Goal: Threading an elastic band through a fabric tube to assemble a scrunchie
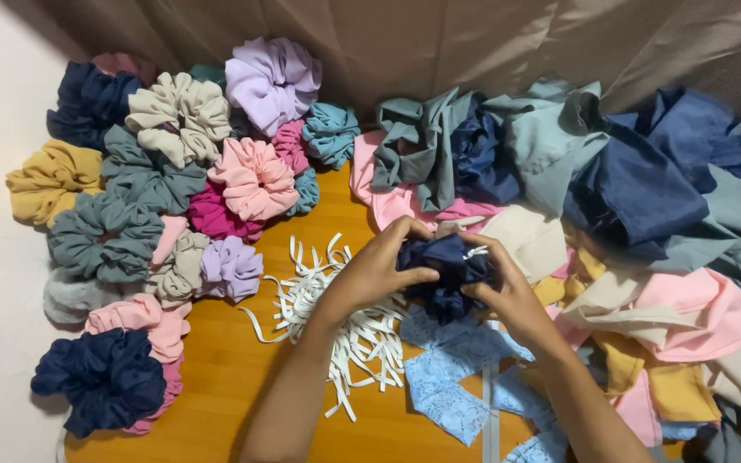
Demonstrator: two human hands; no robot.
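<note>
My left hand (372, 270) and my right hand (508, 291) both grip a bunched navy blue scrunchie (446, 273) above the wooden table (242, 377). A short white elastic end (474, 252) sticks out of the navy fabric near my right fingers. Under my left hand lies a loose heap of white elastic strips (336, 317). Light blue patterned fabric pieces (452, 377) lie just below my hands.
A pile of finished scrunchies (165, 206) in pink, lilac, grey-green, beige, mustard and navy fills the left side. Unsewn fabric tubes (611, 197) in navy, teal, pink, cream and mustard are heaped at the right. A taupe curtain (439, 39) hangs behind.
</note>
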